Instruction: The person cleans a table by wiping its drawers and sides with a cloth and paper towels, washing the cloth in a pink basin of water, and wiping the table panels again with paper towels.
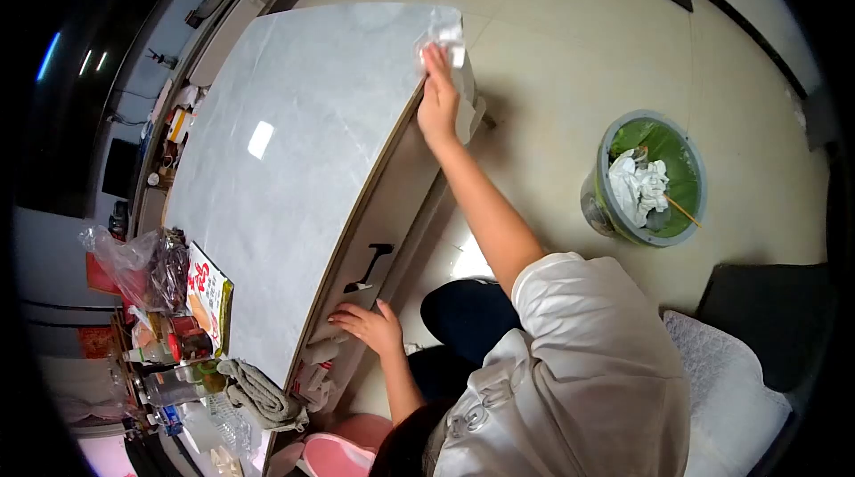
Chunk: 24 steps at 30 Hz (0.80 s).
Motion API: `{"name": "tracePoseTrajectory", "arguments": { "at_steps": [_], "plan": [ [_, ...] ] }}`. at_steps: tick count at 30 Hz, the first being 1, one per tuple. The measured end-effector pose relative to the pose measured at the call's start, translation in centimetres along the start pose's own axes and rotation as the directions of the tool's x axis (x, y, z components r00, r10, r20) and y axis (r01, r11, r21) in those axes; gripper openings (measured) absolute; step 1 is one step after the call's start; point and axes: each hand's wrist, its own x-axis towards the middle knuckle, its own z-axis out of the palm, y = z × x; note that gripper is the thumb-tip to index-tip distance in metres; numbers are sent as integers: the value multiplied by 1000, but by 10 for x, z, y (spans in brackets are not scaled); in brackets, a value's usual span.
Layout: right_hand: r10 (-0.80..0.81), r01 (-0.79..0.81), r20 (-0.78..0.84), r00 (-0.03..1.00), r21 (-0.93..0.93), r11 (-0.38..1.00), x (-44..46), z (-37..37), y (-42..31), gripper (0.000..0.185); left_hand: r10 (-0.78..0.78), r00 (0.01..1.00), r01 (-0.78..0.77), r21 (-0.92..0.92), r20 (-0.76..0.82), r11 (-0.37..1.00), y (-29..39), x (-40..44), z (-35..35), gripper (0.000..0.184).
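My right hand reaches to the far right corner of a grey marble-look table. Its fingers lie together, pressing a crumpled white tissue onto the tabletop at that corner. By the table's side, my left hand is open, thumb apart from the fingers, its fingertips touching the front near a drawer. Just above that hand is the drawer's dark handle opening. White items show in an open compartment below the left hand.
A lined bin holding crumpled white paper stands on the tiled floor to the right. At the table's left end are a folded grey towel, a snack packet, plastic bags and bottles. A pink basin sits below.
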Motion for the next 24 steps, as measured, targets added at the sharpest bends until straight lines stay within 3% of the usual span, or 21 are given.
{"name": "tracePoseTrajectory", "arguments": {
  "at_steps": [3, 7, 9, 11, 14, 17, 18, 19, 20, 21, 23, 24],
  "plan": [
    [34, -50, 100, 994, 157, 986, -59, 9, -31, 38, 0, 1000, 0, -43, -10, 999, 1, -1, 1, 79],
    [-87, 19, 258, 962, 257, 966, -146, 21, -76, 35, -5, 1000, 6, -56, 14, 998, -4, -1, 2, 80],
    [-19, -111, 433, 901, 271, 956, -184, 21, -107, 35, 31, 998, -34, -57, -51, 998, -3, -2, 3, 77],
    [-107, -96, 642, 759, 273, 957, -211, 17, -130, 34, 45, 997, -48, -49, -70, 998, -4, -3, 0, 75],
    [-30, -303, 614, 789, 430, 851, -204, 18, -148, 42, 75, 993, -76, -8, -90, 997, -9, -4, 0, 74],
    [57, -452, 537, 841, 641, 621, -145, 26, -161, 41, 119, 986, -119, 4, -115, 993, -14, -5, -2, 73],
    [-10, -321, 471, 882, 617, 719, -116, 25, -163, 41, 118, 985, -117, 18, -126, 993, -13, -6, -2, 71],
    [67, -319, 437, 897, 534, 783, -91, 29, -157, 39, 113, 984, -112, 17, -135, 994, -11, -5, 1, 71],
    [-19, -171, 300, 954, 594, 786, -71, 37, -138, 39, 109, 984, -107, 19, -144, 994, -11, -5, 4, 71],
    [-251, 183, 207, 945, 301, 936, -45, 32, -127, 37, 106, 983, -103, 24, -152, 994, -12, -5, 5, 71],
    [-316, 349, 319, 894, -52, 935, -33, 26, -90, 32, 87, 987, -84, 27, -138, 996, -9, -5, 3, 71],
    [-292, 465, 534, 794, -222, 857, -38, 16, -82, 32, 79, 988, -76, 29, -135, 997, -6, -3, 2, 71]
  ]
}}
